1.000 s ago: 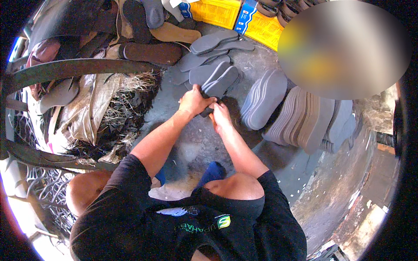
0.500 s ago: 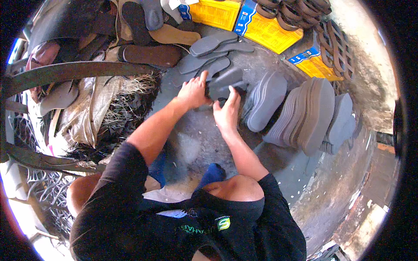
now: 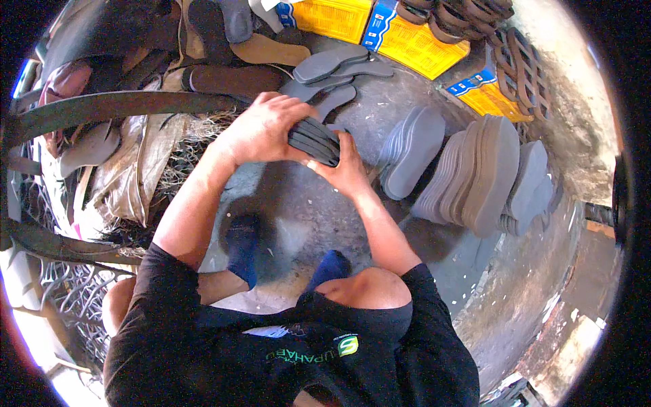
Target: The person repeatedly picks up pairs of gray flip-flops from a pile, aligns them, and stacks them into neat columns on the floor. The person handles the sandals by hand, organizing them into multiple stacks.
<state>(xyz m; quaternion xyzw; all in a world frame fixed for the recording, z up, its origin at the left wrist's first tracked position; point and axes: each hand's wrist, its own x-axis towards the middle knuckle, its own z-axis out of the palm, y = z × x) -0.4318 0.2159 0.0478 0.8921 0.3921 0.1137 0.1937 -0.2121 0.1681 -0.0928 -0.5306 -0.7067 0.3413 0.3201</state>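
A small stack of dark grey shoe soles (image 3: 314, 142) is lifted off the floor between my hands, its layered edges facing me. My left hand (image 3: 266, 129) wraps around the stack's left side. From the right, my right hand (image 3: 347, 168) closes on the other end, its thumb near the lower edge. Just beyond them, several loose grey soles (image 3: 329, 63) lie overlapping on the floor. Standing to the right of my right hand is a fanned stack of grey soles (image 3: 415, 154).
Larger rows of grey and brown soles (image 3: 489, 178) stand farther right. Yellow and blue boxes (image 3: 417, 42) line the back, with brown sandal straps (image 3: 468, 20) on top. At left are a sack (image 3: 146, 173) with frayed fibres and a dark curved band (image 3: 135, 110). My socked feet (image 3: 330, 268) rest near me.
Both hands have closed on the dark soles and raised them from the floor, tipping the stack so its edges show. My left hand has shifted left and turned over.
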